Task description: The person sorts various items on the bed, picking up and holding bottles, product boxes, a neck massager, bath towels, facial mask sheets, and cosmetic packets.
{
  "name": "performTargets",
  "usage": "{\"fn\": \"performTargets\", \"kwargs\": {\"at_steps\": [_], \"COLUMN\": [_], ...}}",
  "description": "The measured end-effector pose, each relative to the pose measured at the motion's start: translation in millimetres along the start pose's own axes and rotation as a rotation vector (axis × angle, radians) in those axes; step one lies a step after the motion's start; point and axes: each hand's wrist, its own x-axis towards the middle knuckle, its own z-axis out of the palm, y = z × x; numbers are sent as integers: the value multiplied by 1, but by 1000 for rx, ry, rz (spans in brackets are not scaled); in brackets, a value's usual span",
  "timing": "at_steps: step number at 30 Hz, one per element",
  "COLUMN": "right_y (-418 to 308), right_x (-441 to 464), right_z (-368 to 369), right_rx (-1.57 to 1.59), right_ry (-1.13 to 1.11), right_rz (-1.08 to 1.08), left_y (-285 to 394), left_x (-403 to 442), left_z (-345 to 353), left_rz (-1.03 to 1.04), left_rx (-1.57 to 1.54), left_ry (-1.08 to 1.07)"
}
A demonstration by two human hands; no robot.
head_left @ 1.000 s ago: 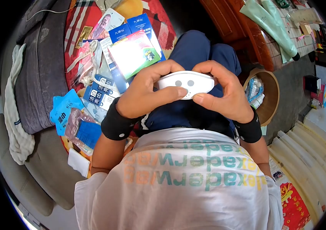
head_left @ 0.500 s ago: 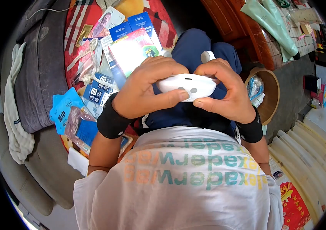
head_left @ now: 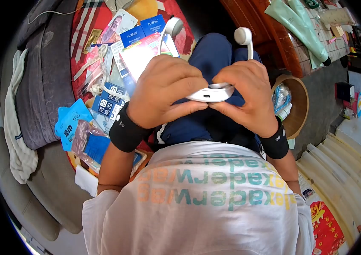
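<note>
A white neck massager (head_left: 214, 95) is held over my lap, its small dark charging port facing me. Two thin arms reach away from its body, ending in a round head (head_left: 173, 26) on the left and another round head (head_left: 243, 36) on the right. My left hand (head_left: 165, 91) is closed on the left end, thumb below and fingers above. Closed on the right end, my right hand (head_left: 248, 93) has its thumb tip near my left thumb. The fingers partly hide the body and the lower part of both arms.
At left, boxes (head_left: 135, 36), packets and a blue wipes pack (head_left: 74, 123) lie on a red patterned cloth beside a grey sofa (head_left: 53, 97). A round bin (head_left: 297, 108) stands right of my legs. Green tubes (head_left: 297, 32) lie on the table (head_left: 293, 55) at upper right.
The massager has tilted in my hands: its round heads have swung up and away from me, showing more of the arms. The spotted face turned out of sight, and the port sits lower.
</note>
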Motion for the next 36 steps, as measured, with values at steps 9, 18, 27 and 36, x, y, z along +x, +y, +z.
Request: {"fn": "performTargets", "kwargs": {"at_steps": [9, 18, 27, 36], "right_y": [-1, 1, 11, 11], "right_x": [-4, -8, -6, -3], "right_z": [9, 21, 11, 1], "right_rx": [-227, -292, 319, 1231], "right_ry": [109, 139, 638, 343], "right_rz": [-57, -119, 381, 650], "left_y": [-3, -5, -2, -6], "left_x": [-6, -16, -11, -5], "left_z": [13, 40, 41, 40], "left_rz": [-143, -761, -651, -707], "left_rx": [-38, -1190, -1135, -1219], "left_ry": [274, 480, 490, 401]}}
